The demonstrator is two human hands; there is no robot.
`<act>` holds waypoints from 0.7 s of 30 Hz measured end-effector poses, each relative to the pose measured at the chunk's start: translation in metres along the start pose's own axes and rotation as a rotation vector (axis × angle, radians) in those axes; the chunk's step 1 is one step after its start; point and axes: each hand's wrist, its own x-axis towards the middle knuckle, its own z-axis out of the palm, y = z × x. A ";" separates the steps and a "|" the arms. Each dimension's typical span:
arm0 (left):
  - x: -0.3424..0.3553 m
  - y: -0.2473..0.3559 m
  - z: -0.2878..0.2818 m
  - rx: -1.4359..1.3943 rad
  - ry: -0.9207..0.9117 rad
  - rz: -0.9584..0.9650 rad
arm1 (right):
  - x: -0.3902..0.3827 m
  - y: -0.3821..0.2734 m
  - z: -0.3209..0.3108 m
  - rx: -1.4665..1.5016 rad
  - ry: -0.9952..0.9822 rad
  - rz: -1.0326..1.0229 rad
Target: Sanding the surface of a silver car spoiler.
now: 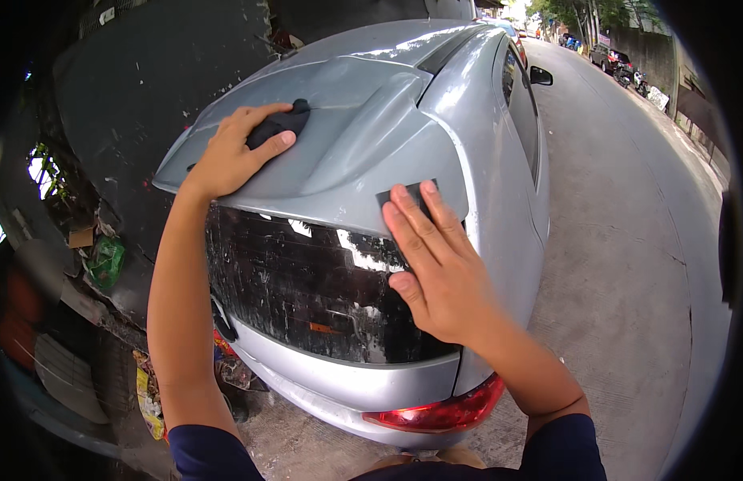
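Keep the right hand [444,272], fingers extended flat, pressing the small dark square abrasive sheet [403,196] under its fingertips evenly against the silver car's rear spoiler [347,152], while the left hand [235,152], fingers closed around the black pad [282,124], steadies.

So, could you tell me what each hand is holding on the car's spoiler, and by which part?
The left hand grips a black sponge-like pad by its near end. The right hand presses a small dark square sheet flat under its fingertips on the spoiler.

Silver car [484,144], black cloth [279,124], red taillight [444,414].
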 end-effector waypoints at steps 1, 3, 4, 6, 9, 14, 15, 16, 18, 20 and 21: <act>-0.002 0.026 0.002 -0.012 -0.015 0.085 | -0.006 0.018 0.001 -0.018 0.022 0.051; 0.009 0.066 0.020 -0.045 -0.021 0.176 | 0.005 0.036 -0.003 -0.007 0.063 0.164; 0.015 0.074 0.022 -0.137 0.017 0.250 | 0.019 0.022 -0.004 -0.019 0.039 0.094; 0.018 0.082 0.029 -0.286 0.059 0.295 | 0.016 -0.002 -0.001 -0.004 -0.039 -0.031; 0.014 0.064 0.045 0.086 0.293 0.171 | -0.006 0.030 -0.002 0.007 -0.015 0.018; 0.036 0.124 0.035 -0.159 0.109 -0.070 | 0.016 0.008 -0.009 0.069 -0.002 -0.035; 0.034 0.129 0.044 -0.145 0.106 -0.075 | 0.003 0.009 -0.004 0.083 0.004 -0.036; 0.030 0.136 0.052 0.068 0.211 0.172 | -0.012 0.016 -0.004 0.084 -0.015 -0.014; 0.037 0.143 0.062 0.348 0.353 0.561 | -0.017 0.039 0.003 0.102 0.034 0.038; 0.054 0.155 0.059 0.368 0.285 0.602 | -0.004 0.032 -0.003 0.133 0.063 0.091; 0.063 0.158 0.060 0.381 0.232 0.662 | 0.002 0.029 -0.002 0.141 0.105 0.147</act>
